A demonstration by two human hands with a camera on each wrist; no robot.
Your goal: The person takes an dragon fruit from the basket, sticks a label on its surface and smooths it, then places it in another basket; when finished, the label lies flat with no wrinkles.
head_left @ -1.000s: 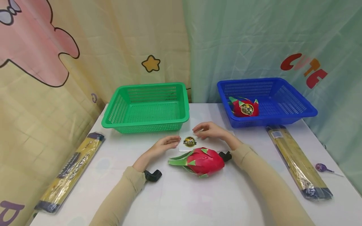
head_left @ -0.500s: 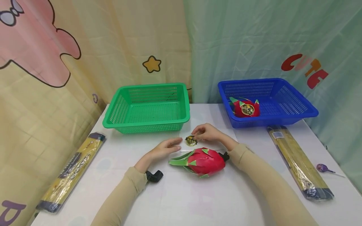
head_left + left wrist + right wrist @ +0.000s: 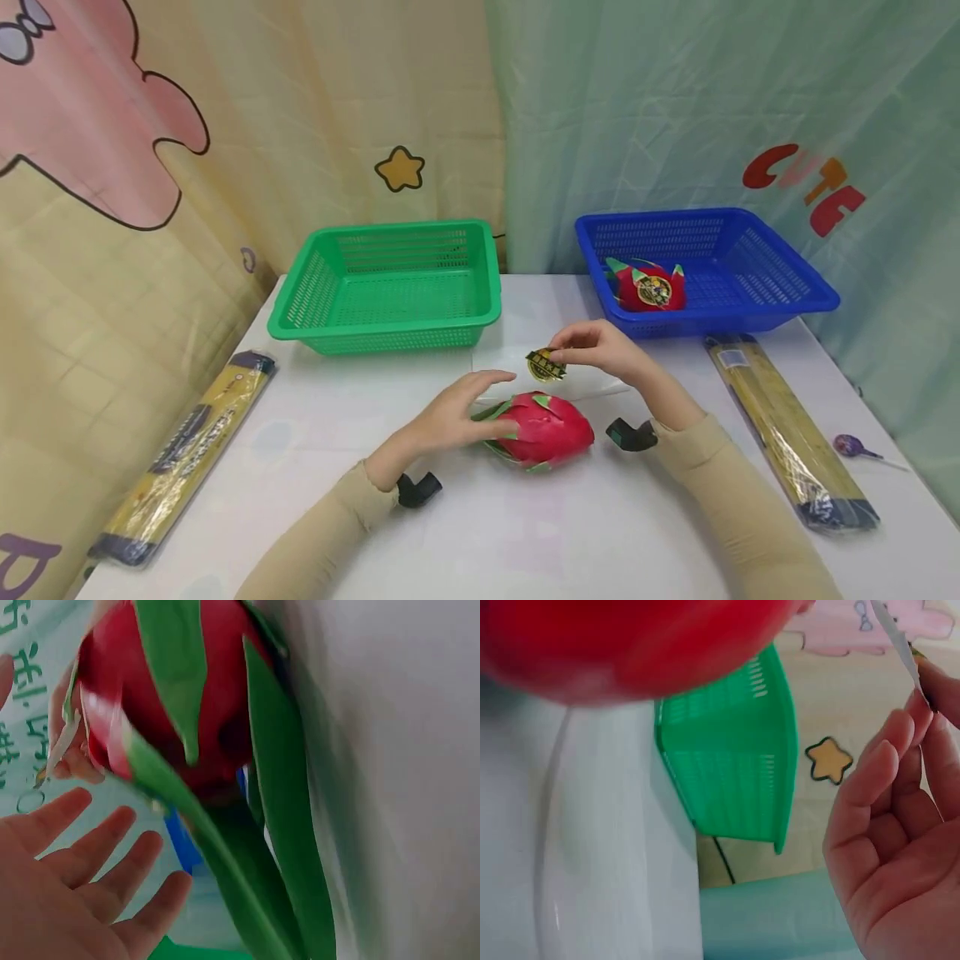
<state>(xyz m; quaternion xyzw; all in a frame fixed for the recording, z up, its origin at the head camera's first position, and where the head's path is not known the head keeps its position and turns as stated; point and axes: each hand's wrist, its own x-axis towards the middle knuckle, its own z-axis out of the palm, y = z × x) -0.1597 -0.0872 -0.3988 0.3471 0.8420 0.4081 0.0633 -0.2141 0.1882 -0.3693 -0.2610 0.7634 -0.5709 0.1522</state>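
Note:
A red dragon fruit (image 3: 551,429) with green leafy tips lies on the white table in front of the person. Over its leafy end the left hand (image 3: 457,417) spreads, thumb and fingers apart, holding nothing. In the left wrist view those fingers (image 3: 139,851) are extended beside the fruit's long green leaves (image 3: 281,802). Behind the fruit, the right hand (image 3: 600,346) pinches a round black-and-gold sticker (image 3: 545,365) between thumb and fingers, its face turned to the head camera. Edge-on in the right wrist view, the sticker (image 3: 901,645) shows its pale back.
A clear backing sheet (image 3: 498,385) lies beneath the sticker. At the back stand a green basket (image 3: 386,333) and a blue basket (image 3: 720,317), the latter holding a stickered dragon fruit (image 3: 651,287). Long wrapped packages (image 3: 191,458) flank both sides; a lollipop (image 3: 849,446) lies far right.
The right hand has peeled the sticker off the sheet and carried it to the right. The left hand has moved from beside the sheet to over the dragon fruit's leafy end, fingers spreading.

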